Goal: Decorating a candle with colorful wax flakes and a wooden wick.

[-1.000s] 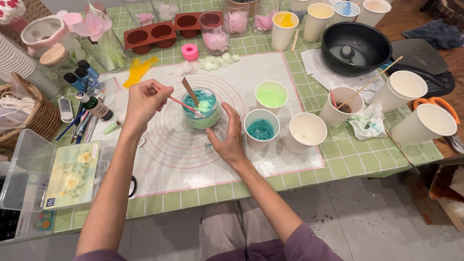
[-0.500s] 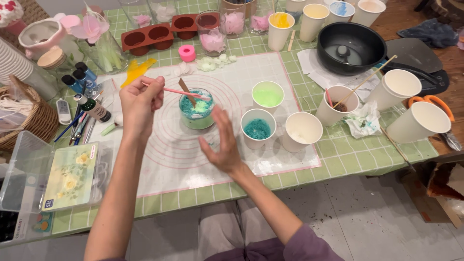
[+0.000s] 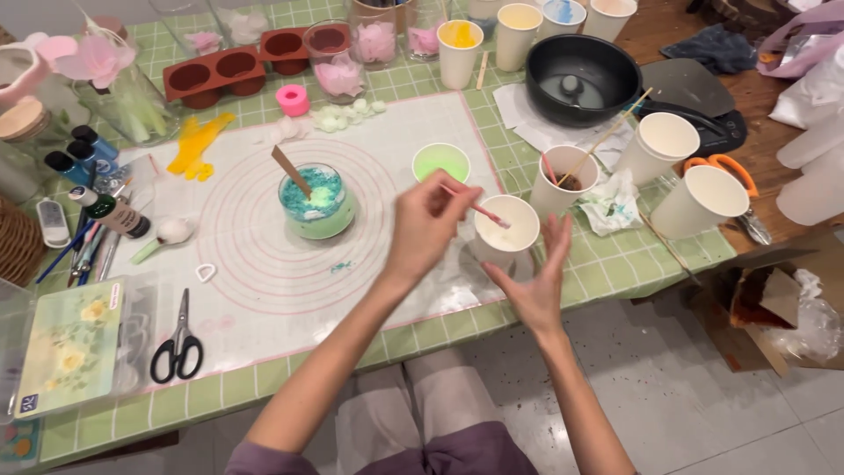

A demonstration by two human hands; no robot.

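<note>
Two hands work at the near edge of a white mat (image 3: 290, 281) on a green-checked table (image 3: 615, 273). Left hand (image 3: 428, 224) has its fingers pinched shut on a thin pink stick (image 3: 479, 211), whose far end points toward four o'clock and dips over the mouth of a white paper cup (image 3: 507, 230). Right hand (image 3: 538, 286) stands open just at five o'clock from that cup, fingers spread and upright, palm facing the cup wall; whether it touches the cup cannot be told, and it holds nothing. At nine o'clock from the cup, well apart on the mat's ringed middle, sits a glass jar (image 3: 316, 204) filled with teal and pale green grains, a flat wooden stick (image 3: 290, 170) leaning out of it toward ten o'clock. At eleven o'clock from the cup stands a cup of green grains (image 3: 441, 162). At one o'clock is another cup (image 3: 563, 180) with a pink stick and a long wooden skewer in it, and beyond that a black pan (image 3: 580, 79). A crumpled tissue (image 3: 613, 204) lies at three o'clock, with two more white cups past it. Scissors (image 3: 178, 339) lie at the mat's near left, at eight o'clock from the jar.
</note>
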